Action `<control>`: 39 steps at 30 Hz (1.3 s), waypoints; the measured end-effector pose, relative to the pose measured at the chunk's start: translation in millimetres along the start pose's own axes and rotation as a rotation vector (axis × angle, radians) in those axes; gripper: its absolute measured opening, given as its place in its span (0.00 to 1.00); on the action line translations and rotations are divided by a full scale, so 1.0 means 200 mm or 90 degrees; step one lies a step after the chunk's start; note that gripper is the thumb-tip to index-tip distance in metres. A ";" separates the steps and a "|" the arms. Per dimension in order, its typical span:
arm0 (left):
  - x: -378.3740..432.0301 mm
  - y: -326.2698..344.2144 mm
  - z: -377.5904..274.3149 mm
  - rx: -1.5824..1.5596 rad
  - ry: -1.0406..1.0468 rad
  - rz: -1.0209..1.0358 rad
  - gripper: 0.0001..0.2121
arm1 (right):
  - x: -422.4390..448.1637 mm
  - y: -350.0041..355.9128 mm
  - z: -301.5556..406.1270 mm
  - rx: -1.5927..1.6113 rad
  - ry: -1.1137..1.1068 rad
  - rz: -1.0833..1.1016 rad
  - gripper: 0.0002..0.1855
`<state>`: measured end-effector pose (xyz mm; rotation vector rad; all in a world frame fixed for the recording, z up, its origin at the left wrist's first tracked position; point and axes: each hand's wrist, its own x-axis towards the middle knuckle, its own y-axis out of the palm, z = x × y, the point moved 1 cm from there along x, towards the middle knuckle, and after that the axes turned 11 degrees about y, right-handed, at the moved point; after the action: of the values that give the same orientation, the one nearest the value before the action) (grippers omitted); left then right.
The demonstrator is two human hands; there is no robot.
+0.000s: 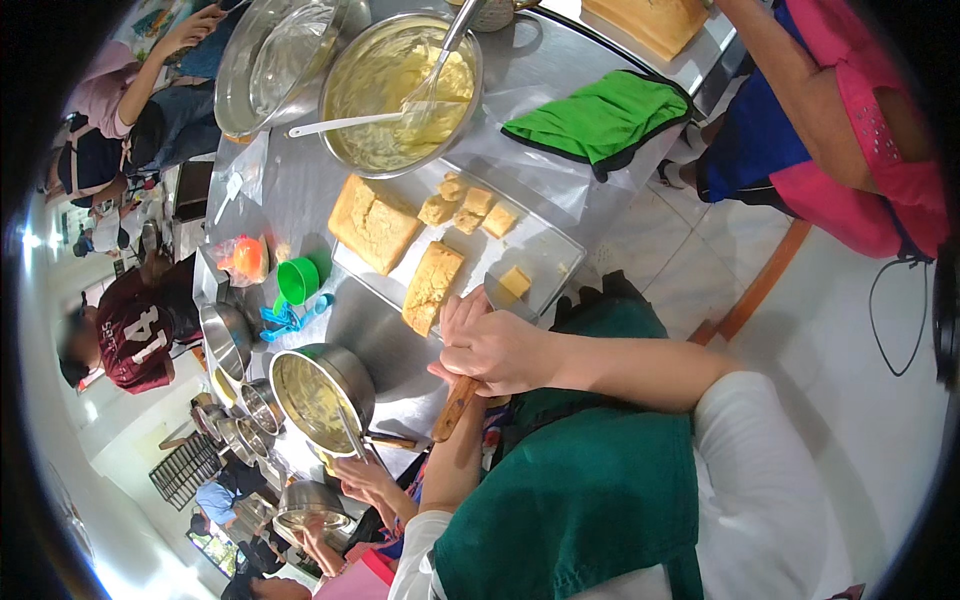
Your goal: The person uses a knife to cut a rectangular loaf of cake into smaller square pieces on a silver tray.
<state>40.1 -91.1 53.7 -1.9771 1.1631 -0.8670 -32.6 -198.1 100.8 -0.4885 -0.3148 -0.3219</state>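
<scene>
My right hand point(506, 352) is closed around a knife; the wooden handle point(455, 411) juts out below the fist, and the blade point(506, 294) shows past the knuckles over a tray. Partly hidden behind it, my left hand point(463, 309) has its fingers by the end of a strip of yellow sponge cake point(433, 281); its grip is unclear. The metal baking tray point(551, 238) bears a larger cake block point(375, 223) and several cut cubes point(478, 201). One cut piece point(515, 281) lies beside the blade.
Beyond the tray stands a steel bowl point(330, 142) of creamy mixture with a whisk point(442, 64) and white spatula point(345, 124). A green cloth point(600, 116), green cup point(298, 280) and blue measuring spoons point(285, 321) lie around. Another person's hand point(367, 476) is near a pot point(360, 382).
</scene>
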 end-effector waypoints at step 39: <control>0.01 0.03 -0.03 0.037 0.016 0.004 0.16 | 0.10 0.09 -0.03 -0.044 0.139 0.115 0.10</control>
<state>32.5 -97.5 52.8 -1.9202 1.1451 -0.9155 -6.5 -190.5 96.8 -0.5400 -0.0469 -0.2074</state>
